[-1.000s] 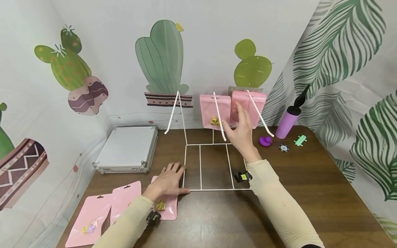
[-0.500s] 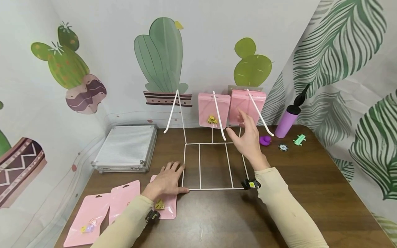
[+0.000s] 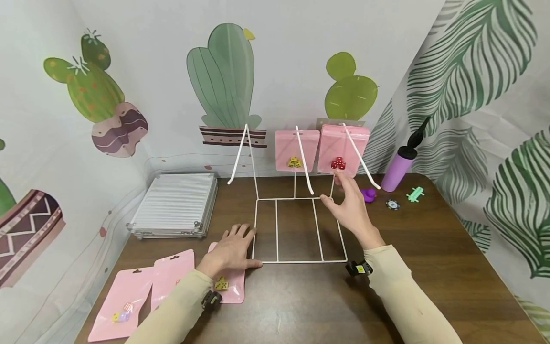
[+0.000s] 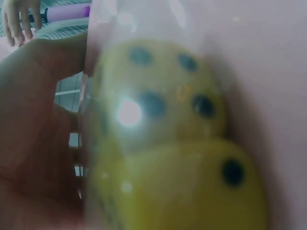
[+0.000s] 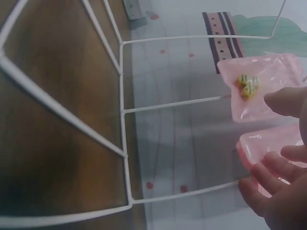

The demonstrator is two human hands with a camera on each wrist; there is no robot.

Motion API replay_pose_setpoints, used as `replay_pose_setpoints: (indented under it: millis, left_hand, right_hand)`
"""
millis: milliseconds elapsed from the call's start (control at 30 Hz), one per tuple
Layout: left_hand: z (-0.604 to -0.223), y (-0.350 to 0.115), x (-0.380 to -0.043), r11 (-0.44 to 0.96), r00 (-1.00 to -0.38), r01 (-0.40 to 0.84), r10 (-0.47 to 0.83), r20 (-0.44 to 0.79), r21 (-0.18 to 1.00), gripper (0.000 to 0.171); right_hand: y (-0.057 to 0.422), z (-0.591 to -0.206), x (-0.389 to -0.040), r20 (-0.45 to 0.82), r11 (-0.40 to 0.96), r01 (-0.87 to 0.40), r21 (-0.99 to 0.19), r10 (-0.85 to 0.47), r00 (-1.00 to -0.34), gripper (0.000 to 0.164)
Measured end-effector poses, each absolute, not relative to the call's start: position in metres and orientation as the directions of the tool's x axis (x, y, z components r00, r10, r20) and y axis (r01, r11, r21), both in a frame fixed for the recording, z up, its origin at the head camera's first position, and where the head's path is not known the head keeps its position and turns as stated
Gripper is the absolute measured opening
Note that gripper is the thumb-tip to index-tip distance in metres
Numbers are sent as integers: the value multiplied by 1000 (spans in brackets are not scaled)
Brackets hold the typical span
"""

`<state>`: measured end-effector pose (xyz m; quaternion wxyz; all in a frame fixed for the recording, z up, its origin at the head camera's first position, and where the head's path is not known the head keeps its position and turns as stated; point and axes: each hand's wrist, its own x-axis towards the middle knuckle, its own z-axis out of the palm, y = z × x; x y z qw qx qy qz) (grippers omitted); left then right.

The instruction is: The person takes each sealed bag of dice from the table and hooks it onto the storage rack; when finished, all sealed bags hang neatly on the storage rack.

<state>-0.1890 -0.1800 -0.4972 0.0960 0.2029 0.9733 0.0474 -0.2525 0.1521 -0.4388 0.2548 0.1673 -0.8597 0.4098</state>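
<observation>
A white wire display rack (image 3: 301,262) with several prongs stands on the table. On its middle prong hangs a pink pouch (image 3: 283,145) showing yellow dice; pink pouches (image 3: 333,143) on the right prong show red dice in front. My right hand (image 3: 353,210) holds nothing, thumb and fingers apart, fingertips just below the red dice. My left hand (image 3: 227,255) lies spread over another pink pouch (image 3: 235,286) at the rack's front left corner, partly hiding it, with the thumb at the front wire. Yellow dice (image 4: 158,120) inside this pouch fill the left wrist view.
Two more pink pouches, one front left (image 3: 116,296) and one beside it (image 3: 182,263), lie partly under my left forearm. A silver case (image 3: 174,200) stands behind them. At right are a purple pump (image 3: 398,169), a purple duck (image 3: 368,195), a poker chip (image 3: 392,204) and a green toy (image 3: 415,194).
My right hand has drawn down and back from the right-hand pouches, uncovering the red dice. The middle pouch has swung slightly. My left hand has stayed in place.
</observation>
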Motion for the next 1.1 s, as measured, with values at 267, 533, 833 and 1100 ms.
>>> replay_pose_setpoints:
  millis: [267, 533, 833, 1100]
  left_hand:
    - [-497, -180, -189, 913, -898, 385, 404, -171, 134, 102]
    - [-496, -179, -189, 912, -896, 390, 408, -174, 129, 102]
    - [-495, -179, -188, 917, -899, 381, 398, -184, 121, 102]
    - [-494, -180, -189, 916, -897, 380, 399, -193, 126, 103]
  right_hand:
    - [165, -451, -241, 408, 661, -410, -628, -168, -897, 77]
    - [178, -463, -232, 235, 743, -365, -561, -280, -931, 85]
    - [182, -474, -224, 120, 783, -356, -511, -345, -931, 92]
    - [185, -483, -218, 51, 811, -341, -475, -361, -931, 100]
